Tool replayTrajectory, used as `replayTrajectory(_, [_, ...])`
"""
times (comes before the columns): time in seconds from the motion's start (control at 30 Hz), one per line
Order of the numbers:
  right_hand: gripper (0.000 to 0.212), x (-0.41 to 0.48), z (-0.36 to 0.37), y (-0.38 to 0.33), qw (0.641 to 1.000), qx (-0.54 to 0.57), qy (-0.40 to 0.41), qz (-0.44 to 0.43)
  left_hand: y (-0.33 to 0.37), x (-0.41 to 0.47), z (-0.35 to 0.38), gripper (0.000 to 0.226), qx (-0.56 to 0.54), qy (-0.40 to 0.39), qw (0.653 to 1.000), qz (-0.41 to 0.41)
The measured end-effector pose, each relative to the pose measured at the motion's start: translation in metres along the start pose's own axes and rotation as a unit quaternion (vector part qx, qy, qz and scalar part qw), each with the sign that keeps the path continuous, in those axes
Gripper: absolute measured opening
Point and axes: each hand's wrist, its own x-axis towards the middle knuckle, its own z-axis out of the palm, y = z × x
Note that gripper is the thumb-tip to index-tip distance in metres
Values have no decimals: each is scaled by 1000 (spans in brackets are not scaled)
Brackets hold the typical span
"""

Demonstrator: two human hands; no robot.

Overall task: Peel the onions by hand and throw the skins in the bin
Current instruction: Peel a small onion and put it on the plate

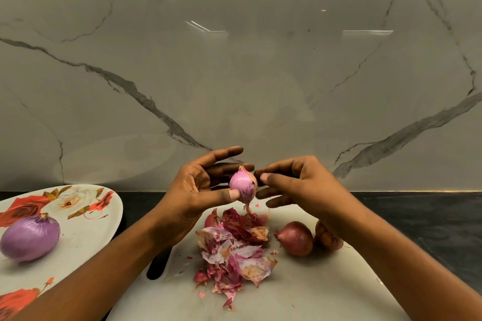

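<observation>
My left hand (202, 187) holds a small, mostly peeled pink onion (242, 186) between thumb and fingers, above the white cutting board (300, 292). A strip of skin dangles from the onion's underside. My right hand (294, 185) is just right of the onion, thumb and forefinger close together at its side; whether they pinch skin is unclear. A heap of purple and papery onion skins (234, 253) lies on the board below. Two unpeeled red onions sit to the right: one in full view (296, 238), the other (327, 238) partly behind my right forearm.
A floral tray (86, 237) at the left carries one peeled purple onion (30, 238). The board rests on a dark counter (430, 219) against a marble wall. The board has a dark handle slot (159, 263). No bin is in view.
</observation>
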Motion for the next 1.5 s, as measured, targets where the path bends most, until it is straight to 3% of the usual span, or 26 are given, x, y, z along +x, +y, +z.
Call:
replayTrajectory(0.1, [21,-2,5,-2,999,8,-42,12,-1,1,2,72,10,3,1000,8])
replayTrajectory(0.37, [33,-2,5,1,998,-8,-18,-55,0,-2,5,54,64,24,998,2])
replayTrajectory(0.67, [18,-4,5,4,987,-85,21,-136,1,-3,9,52,123,51,991,22])
replayTrajectory(0.93, [13,-2,6,7,975,-135,61,-168,0,-2,10,52,81,56,995,18])
replayTrajectory(1.13, [11,-1,4,6,979,-141,65,-135,0,1,3,54,-1,71,997,4])
replayTrajectory(1.3, [20,-2,0,5,981,-145,71,-107,0,1,4,58,17,77,997,4])
replayTrajectory(1.5, [29,-1,4,0,999,-17,24,-42,-1,-1,8,56,55,60,997,13])
